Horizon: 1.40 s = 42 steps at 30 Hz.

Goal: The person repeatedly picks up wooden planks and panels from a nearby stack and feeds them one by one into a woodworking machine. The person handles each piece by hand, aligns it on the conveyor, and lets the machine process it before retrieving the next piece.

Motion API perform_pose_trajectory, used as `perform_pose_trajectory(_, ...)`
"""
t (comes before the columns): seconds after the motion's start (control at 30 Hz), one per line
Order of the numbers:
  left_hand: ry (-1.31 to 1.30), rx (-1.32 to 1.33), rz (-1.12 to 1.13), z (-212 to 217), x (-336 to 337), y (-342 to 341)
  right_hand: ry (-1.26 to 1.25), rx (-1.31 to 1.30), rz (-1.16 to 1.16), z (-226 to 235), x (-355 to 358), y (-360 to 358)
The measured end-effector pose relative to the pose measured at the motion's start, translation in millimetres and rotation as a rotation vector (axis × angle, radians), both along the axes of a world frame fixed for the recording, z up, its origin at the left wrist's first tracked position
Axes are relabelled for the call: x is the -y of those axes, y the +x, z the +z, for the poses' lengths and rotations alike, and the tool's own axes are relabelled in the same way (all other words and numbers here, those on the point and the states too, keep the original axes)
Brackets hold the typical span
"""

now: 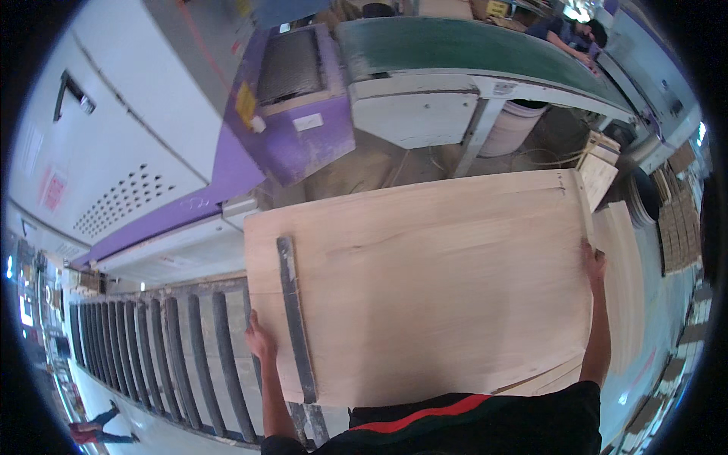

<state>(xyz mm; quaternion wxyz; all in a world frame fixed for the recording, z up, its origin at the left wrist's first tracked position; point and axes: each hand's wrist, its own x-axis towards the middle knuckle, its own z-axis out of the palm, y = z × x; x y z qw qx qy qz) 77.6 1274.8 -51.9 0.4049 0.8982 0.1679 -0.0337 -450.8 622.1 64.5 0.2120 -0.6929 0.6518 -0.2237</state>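
A large, pale wooden panel spans the middle of the view in front of my body. At its left edge, my left hand is closed on the rim, with some fingers hidden. My right hand grips the opposite edge, its fingers partly behind the wood. Across the left part of the panel runs a narrow dark grey strip. More pale boards show just beyond the right edge, by my right forearm.
A roller conveyor stretches away on the left, beside a white and purple machine cabinet. Ahead stands a green belt table with a pale bin beneath. Another person works at its far right. Stacked wood lines the right.
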Motion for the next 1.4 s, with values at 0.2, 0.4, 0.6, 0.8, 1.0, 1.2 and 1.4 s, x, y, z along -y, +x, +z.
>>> perform_pose_trajectory(0.2,-0.022,-0.004,-0.314,26,197,18,-0.231,0.006,-0.214,23,33,-147)
perform_pose_trajectory(0.4,-0.191,0.377,-0.499,45,381,66,-0.12,-0.017,-0.493,-1,77,-222)
perform_pose_trajectory(0.6,-0.223,0.17,-0.689,108,508,120,-0.202,0.153,-0.514,39,101,-174)
perform_pose_trajectory(0.8,-0.21,0.202,-0.531,139,579,193,-0.044,0.021,-0.505,64,186,-89)
perform_pose_trajectory(1.0,-0.683,0.21,-0.719,96,624,304,0.034,0.058,-0.447,72,301,3)
perform_pose_trajectory(1.2,-0.132,0.244,-0.729,95,631,374,0.073,-0.105,-0.21,79,422,110)
perform_pose_trajectory(1.4,-0.193,0.141,-0.784,146,694,352,0.031,-0.375,-0.039,36,572,149)
